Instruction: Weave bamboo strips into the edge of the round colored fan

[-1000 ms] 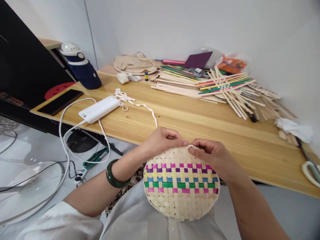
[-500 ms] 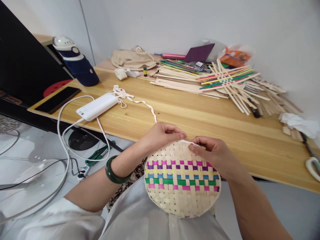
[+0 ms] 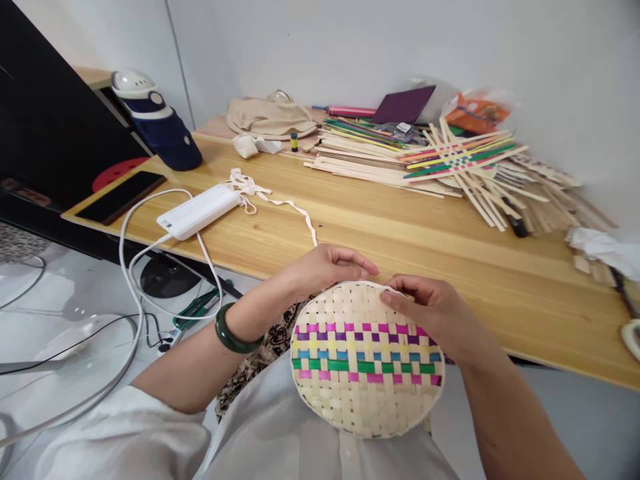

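Observation:
A round woven bamboo mat (image 3: 367, 400) with pink, purple, yellow, blue and green strips is held upright against my lap, its edge trimmed in white. My right hand (image 3: 425, 300) pinches the upper right of its rim, thumb on the front face and fingers behind. At the top left of the rim is my left hand (image 3: 333, 270), thumb and fingers drawn together over the white ribbon. The loose white ribbon (image 3: 300, 210) trails across the table and disappears behind my left hand, so the exact grip there is partly hidden.
On the wooden table (image 3: 370, 227) lie a white power adapter (image 3: 200, 212) with a cable, a phone (image 3: 121, 198), and a blue bottle (image 3: 163, 133). Farther back are a thread spool (image 3: 294, 142), bamboo strips (image 3: 360, 160) and a started weave (image 3: 457, 159). Scissors (image 3: 631, 333) lie far right.
The white ribbon between my hands now lies along the mat's top rim. My left fingers have shifted slightly to the right; my right hand keeps its pinch. The view has moved slightly.

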`<state>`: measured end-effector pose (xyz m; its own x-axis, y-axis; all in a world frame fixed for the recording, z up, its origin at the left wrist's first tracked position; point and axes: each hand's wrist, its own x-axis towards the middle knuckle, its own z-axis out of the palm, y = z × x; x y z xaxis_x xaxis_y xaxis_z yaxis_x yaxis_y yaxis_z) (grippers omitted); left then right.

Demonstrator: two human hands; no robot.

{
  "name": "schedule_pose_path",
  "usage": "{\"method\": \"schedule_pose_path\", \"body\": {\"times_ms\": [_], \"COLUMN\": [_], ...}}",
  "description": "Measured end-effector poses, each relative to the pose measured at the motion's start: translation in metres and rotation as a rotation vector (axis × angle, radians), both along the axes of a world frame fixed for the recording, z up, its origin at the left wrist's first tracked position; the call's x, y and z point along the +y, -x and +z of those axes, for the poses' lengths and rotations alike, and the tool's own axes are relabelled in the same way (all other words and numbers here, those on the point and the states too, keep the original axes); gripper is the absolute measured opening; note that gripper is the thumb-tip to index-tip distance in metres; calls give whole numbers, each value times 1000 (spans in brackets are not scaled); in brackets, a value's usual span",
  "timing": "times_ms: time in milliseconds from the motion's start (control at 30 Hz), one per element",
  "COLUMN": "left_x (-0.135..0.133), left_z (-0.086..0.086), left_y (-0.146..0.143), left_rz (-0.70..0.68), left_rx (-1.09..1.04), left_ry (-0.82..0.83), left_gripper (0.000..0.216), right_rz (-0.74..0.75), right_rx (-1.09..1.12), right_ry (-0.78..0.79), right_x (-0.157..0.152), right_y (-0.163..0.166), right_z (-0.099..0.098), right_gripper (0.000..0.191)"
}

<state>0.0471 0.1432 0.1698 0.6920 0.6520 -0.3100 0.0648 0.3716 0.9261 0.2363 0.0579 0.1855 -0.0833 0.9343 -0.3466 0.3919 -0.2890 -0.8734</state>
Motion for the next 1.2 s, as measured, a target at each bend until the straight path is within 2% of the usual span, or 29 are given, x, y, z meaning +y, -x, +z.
{"method": "schedule_pose_path", "body": {"times_ms": [100, 300, 467, 667, 767, 933, 1100, 1200], "left_x": [-2, -8, -15, -18, -18, -21, -22, -22], "left_z": [3, 13, 8, -6, -10, -9, -6, -4], "left_y": [4, 9, 3, -3, -3, -1, -1, -1], "left_rz": [-34, -44, 29, 78, 71, 41, 36, 114], "left_rx": [36, 210, 214, 84, 92, 139, 116, 81], "left_ry": [-61, -198, -179, -143, -166, -264, -204, -179], "left_gripper": [16, 28, 37, 28, 26, 23, 29, 34], "right_rz": [-3, -20, -21, -30, -28, -25, -31, -36], "right_rx": [2, 0, 7, -13, -30, -31, -27, -32], "right_ry": [7, 4, 10, 6, 5, -5, -3, -3], "right_x": [0, 1, 1, 0, 0, -1, -1, -1], "right_y": [-1, 0, 1, 1, 1, -1, 1, 2], "right_z": [-2, -4, -4, -6, -7, -7, -5, -3], "right_gripper": [31, 32, 31, 30, 31, 29, 29, 29]}}
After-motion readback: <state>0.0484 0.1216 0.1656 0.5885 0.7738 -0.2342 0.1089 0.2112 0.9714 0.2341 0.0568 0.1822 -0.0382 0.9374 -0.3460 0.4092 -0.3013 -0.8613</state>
